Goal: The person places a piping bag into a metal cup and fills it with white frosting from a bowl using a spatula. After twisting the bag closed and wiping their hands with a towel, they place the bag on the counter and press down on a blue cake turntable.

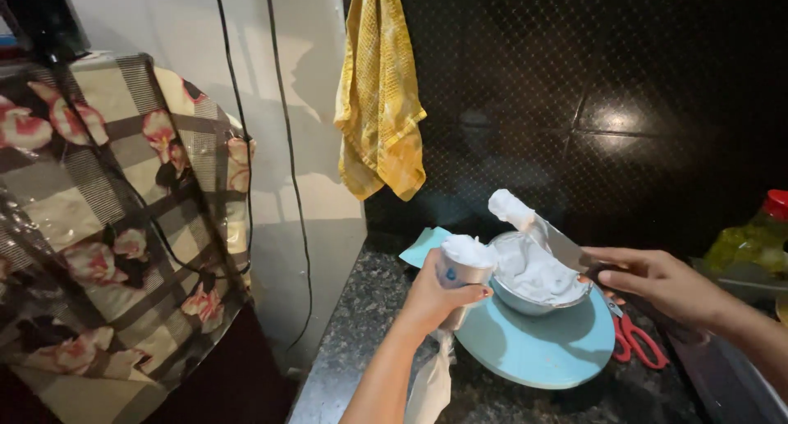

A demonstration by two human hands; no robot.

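Observation:
My left hand (435, 299) grips a steel cup (460, 278) lined with a white piping bag full of white cream; the bag's tail (432, 383) hangs below my wrist. My right hand (657, 283) holds a flat metal spatula (552, 237) whose tip carries a lump of white cream (509, 206), raised over a metal bowl (533, 291) of the same cream. The bowl sits on a light blue round board (550, 350) on the dark granite counter (353, 342).
Red-handled scissors (636, 340) lie right of the board. A bottle with a red cap (759, 231) stands at far right. A yellow towel (379, 96) hangs on the wall. A floral checked cover (107, 219) drapes an appliance at left; black cables (289, 145) run down the wall.

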